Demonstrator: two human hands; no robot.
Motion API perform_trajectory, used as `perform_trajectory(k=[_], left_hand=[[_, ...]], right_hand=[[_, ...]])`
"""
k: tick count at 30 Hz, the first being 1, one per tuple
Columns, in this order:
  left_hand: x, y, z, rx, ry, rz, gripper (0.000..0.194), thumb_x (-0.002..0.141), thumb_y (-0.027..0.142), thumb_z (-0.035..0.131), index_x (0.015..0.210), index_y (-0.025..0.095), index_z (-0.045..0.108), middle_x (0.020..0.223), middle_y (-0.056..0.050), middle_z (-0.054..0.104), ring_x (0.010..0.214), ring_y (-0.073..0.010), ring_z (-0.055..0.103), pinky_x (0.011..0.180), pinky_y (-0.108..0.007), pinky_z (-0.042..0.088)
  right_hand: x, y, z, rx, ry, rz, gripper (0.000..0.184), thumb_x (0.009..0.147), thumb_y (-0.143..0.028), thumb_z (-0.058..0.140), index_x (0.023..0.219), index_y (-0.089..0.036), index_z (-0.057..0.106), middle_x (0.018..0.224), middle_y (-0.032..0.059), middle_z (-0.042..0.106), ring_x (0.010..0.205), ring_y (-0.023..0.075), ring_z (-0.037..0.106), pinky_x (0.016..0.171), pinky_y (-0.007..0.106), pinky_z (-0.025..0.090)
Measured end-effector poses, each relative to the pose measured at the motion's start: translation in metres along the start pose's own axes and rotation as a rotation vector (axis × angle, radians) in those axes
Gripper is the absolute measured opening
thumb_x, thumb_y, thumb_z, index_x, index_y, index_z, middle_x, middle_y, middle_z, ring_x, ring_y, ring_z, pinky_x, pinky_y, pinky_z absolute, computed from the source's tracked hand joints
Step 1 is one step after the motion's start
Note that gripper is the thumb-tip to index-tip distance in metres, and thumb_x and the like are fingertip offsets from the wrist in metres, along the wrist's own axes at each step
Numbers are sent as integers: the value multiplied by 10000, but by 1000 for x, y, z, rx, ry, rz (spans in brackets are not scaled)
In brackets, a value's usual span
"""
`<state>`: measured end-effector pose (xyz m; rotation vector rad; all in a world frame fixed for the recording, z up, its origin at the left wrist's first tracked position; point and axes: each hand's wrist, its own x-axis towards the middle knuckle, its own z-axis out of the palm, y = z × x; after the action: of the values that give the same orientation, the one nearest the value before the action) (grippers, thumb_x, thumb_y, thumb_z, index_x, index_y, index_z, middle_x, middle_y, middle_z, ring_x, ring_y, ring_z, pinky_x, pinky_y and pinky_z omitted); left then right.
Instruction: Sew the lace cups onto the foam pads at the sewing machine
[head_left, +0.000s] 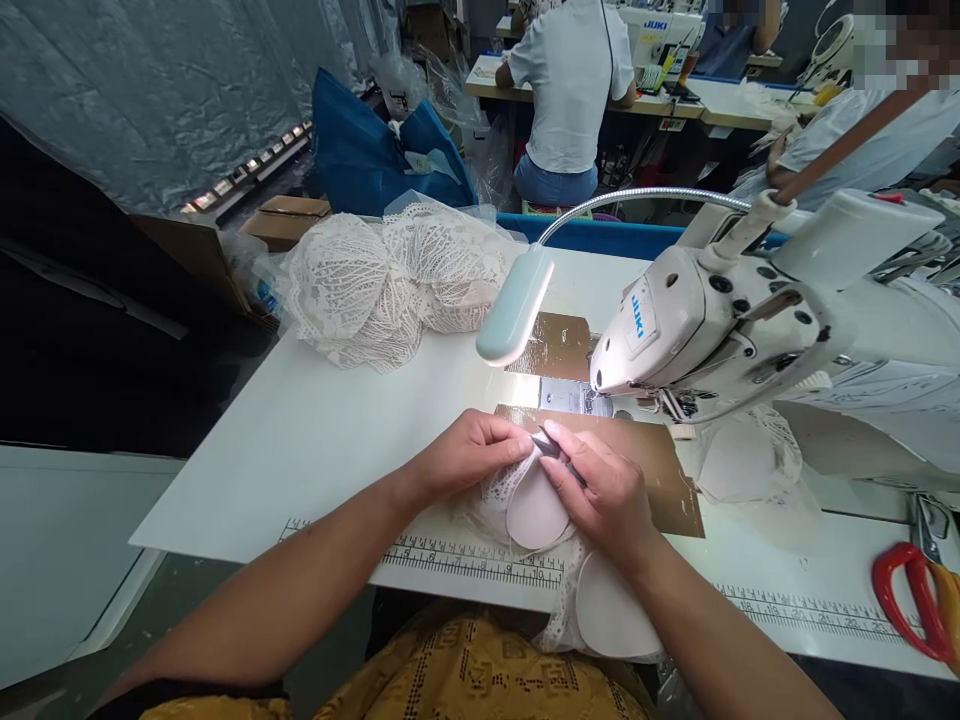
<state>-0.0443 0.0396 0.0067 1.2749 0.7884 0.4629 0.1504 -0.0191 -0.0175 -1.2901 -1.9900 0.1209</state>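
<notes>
Just in front of the sewing machine (652,320), my left hand (480,450) pinches the top edge of a white lace bra cup (536,508). My right hand (604,490) grips a small dark pair of thread snips (551,445), its tip at the cup's edge between my hands. A second cup (611,605) of the same lace piece hangs over the table's front edge under my right forearm. The needle area lies beyond my fingers, lit by a lamp (517,305) on a bendy neck.
A heap of white lace bras (405,275) lies at the back left. Brown card (660,465) covers the table by the machine. More lace pieces (750,455) and red-handled scissors (911,600) lie on the right. A printed ruler (472,562) runs along the front. A co-worker (570,90) sits beyond.
</notes>
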Motion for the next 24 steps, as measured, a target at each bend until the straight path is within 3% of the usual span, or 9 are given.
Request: perform_trajectory(k=[4,7,12,17,21,24], left_hand=[[1,-3,1,98,16,11,349,882,391,581,668,115,596,610,27,430,584,-80,368,539,-213,293],[1,-3,2,108,34,2,347,870,406,594,684,115,622,609,25,451,584,-78,385,534,-204,304],[1,2,6,154,85,-16,239,833,348,616,770,129,687,678,-5,584,634,-106,505,565,-201,386],[2,2,10,222,76,11,225,812,337,609,768,140,707,696,-22,637,671,-140,569,580,-214,430],[3,1,11,235,59,14,224,812,325,600,721,138,687,645,-11,607,636,-130,552,553,-206,413],[2,0,10,237,60,-2,236,824,321,591,692,136,655,597,18,542,569,-94,479,512,-191,361]], right_hand=[[0,-1,-1,64,-48,36,318,922,-207,527,1229,-176,603,859,46,703,716,153,637,653,262,501],[2,-2,-6,187,-49,175,260,920,-234,512,1147,-196,635,967,49,721,836,166,670,724,258,521],[7,-5,-12,332,-141,375,250,828,-381,641,985,-187,636,639,-29,625,529,115,556,529,222,461],[6,-4,-5,313,-178,283,163,895,-301,531,794,-203,613,669,1,606,610,128,543,568,231,424],[6,0,1,226,-193,191,121,873,-215,471,818,-211,579,684,15,597,623,152,519,568,257,398],[8,0,-1,238,-189,231,94,880,-222,452,827,-213,529,701,16,579,624,153,502,569,267,385]])
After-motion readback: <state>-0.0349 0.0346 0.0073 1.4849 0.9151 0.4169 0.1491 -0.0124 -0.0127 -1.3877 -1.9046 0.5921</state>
